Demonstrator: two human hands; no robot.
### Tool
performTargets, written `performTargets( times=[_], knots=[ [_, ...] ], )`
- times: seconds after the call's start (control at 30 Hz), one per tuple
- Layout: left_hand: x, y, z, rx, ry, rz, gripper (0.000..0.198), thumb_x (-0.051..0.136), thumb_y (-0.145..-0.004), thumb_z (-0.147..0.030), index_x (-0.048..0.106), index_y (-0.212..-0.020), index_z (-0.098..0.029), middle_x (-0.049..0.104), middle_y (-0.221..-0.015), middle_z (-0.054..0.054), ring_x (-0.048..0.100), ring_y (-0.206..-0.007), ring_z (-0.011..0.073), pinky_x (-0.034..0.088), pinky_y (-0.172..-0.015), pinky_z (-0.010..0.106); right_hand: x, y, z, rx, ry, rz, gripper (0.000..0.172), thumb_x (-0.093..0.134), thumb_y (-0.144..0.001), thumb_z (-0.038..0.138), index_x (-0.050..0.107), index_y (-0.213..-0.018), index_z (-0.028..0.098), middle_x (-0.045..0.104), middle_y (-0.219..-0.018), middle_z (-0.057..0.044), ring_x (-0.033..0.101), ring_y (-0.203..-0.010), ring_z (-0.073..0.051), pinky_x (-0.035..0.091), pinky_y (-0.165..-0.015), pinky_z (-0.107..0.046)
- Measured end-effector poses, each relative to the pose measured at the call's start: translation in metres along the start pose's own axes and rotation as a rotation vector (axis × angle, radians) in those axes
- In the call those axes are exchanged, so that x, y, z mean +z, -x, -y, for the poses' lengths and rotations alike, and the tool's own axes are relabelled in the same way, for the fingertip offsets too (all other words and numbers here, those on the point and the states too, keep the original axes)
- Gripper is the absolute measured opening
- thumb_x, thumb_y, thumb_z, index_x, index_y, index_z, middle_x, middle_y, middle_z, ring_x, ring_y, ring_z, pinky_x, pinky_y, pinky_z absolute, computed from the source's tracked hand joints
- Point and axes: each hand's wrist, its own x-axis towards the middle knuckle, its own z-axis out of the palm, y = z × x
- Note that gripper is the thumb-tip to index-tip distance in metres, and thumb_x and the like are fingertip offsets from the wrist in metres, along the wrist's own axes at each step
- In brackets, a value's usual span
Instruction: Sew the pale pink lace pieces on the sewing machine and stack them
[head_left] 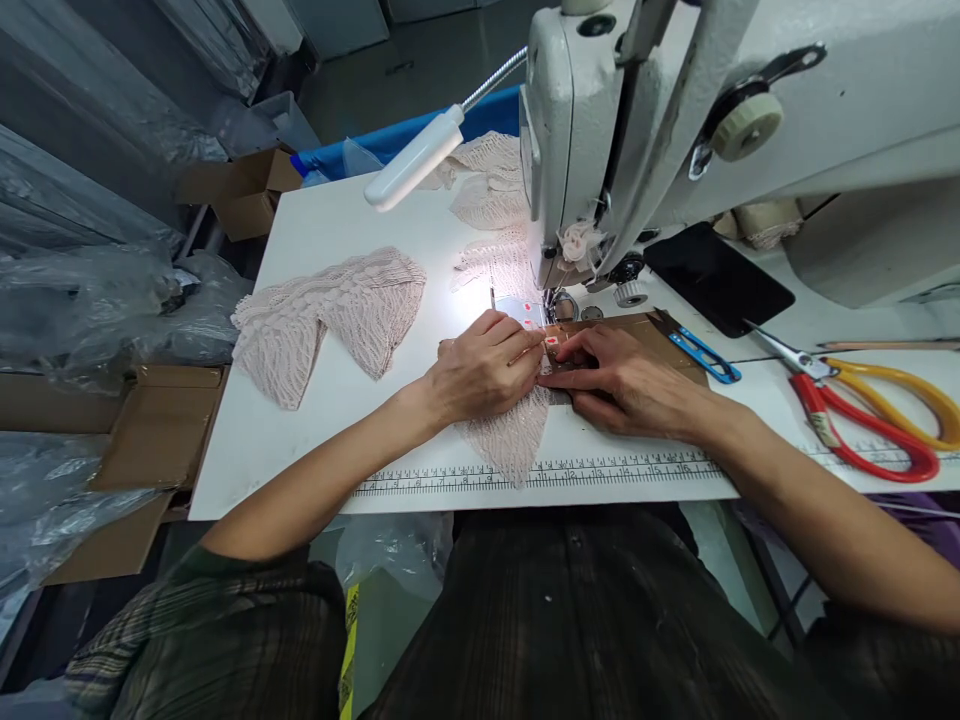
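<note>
A pale pink lace piece was found lying flat on the white sewing table, pinned under both hands directly in front of the needle area of the industrial sewing machine. The left hand was pressed palm-down on the lace with fingers curled toward the presser foot, and the right hand was laid flat beside it, its fingertips touching a small label at the lace edge; neither hand was closed around anything, both being used as flat holds. The lace was judged to be positioned but not yet run far under the needle, since most of its length trailed toward the table's near edge, over the printed ruler strip. A stack of similar lace pieces lay well apart to the left, and further lace lay behind the machine; which were finished could not be told. To the right, blue thread snips lay near the right hand, and red and yellow scissors lay further off, with a black phone behind them. A brown cardboard guide lay under the right hand. Open table was noted between the stack and the left hand; the right side was crowded by tools, and the lamp overhung the rear.
</note>
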Motion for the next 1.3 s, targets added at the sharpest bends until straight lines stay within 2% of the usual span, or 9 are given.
performTargets(
  times=[0.07,0.17,0.33,0.47,0.67,0.97,1.3],
  knots=[
    [0.008,0.002,0.001,0.041,-0.076,-0.01,0.024,0.045,-0.102,-0.022,0.068,-0.108,-0.014,0.072,-0.119,0.013,0.061,-0.089,0.0233,0.045,-0.076,0.04,-0.001,0.0,0.0,0.001,0.004,0.008,0.039,0.051,-0.093,0.018,0.076,-0.122,0.027,0.063,-0.117,-0.014,0.056,-0.113,-0.031,0.05,-0.097,-0.056],
    [0.014,0.005,0.0,0.062,-0.14,-0.005,0.029,0.044,-0.104,-0.025,0.065,-0.116,-0.011,0.069,-0.127,0.016,0.06,-0.087,0.0231,0.044,-0.073,0.039,-0.001,0.001,0.0,0.012,0.013,0.027,0.038,0.051,-0.094,0.02,0.076,-0.122,0.025,0.063,-0.118,-0.015,0.055,-0.114,-0.032,0.05,-0.096,-0.056],
    [0.012,0.008,-0.006,0.039,-0.199,0.016,0.036,0.04,-0.105,-0.024,0.064,-0.123,-0.005,0.065,-0.135,0.018,0.059,-0.092,0.0249,0.044,-0.075,0.04,0.0,0.004,0.0,0.016,0.014,0.031,0.037,0.051,-0.096,0.021,0.074,-0.124,0.026,0.062,-0.12,-0.014,0.054,-0.116,-0.031,0.05,-0.097,-0.055],
    [0.014,0.001,-0.002,-0.02,-0.198,0.053,0.041,0.035,-0.107,-0.027,0.061,-0.13,-0.006,0.061,-0.143,0.018,0.059,-0.1,0.0277,0.043,-0.082,0.044,0.001,0.0,-0.004,0.009,0.066,-0.028,0.036,0.052,-0.095,0.02,0.075,-0.121,0.024,0.062,-0.115,-0.014,0.053,-0.112,-0.03,0.049,-0.097,-0.051],
    [0.014,-0.01,0.011,-0.104,-0.08,0.119,0.044,0.032,-0.107,-0.032,0.058,-0.135,-0.009,0.055,-0.151,0.016,0.058,-0.105,0.0303,0.042,-0.088,0.047,0.001,-0.006,-0.008,0.07,0.177,-0.088,0.032,0.053,-0.095,0.02,0.077,-0.117,0.026,0.064,-0.111,-0.012,0.054,-0.1,-0.026,0.047,-0.087,-0.044],
    [0.022,-0.001,0.012,-0.172,0.152,0.049,0.042,0.035,-0.105,-0.031,0.055,-0.138,-0.016,0.05,-0.156,0.013,0.056,-0.118,0.0312,0.042,-0.093,0.049,0.0,-0.005,-0.005,0.084,0.173,-0.099,0.031,0.055,-0.095,0.019,0.076,-0.118,0.025,0.065,-0.114,-0.012,0.054,-0.098,-0.026,0.046,-0.086,-0.043],
    [0.026,0.0,0.011,-0.207,0.25,0.027,0.045,0.035,-0.104,-0.034,0.055,-0.141,-0.017,0.049,-0.157,0.012,0.054,-0.116,0.0308,0.04,-0.096,0.05,0.002,-0.004,-0.007,0.086,0.142,-0.122,0.033,0.054,-0.096,0.018,0.075,-0.119,0.026,0.064,-0.115,-0.013,0.056,-0.103,-0.027,0.049,-0.089,-0.045]
  ],
)
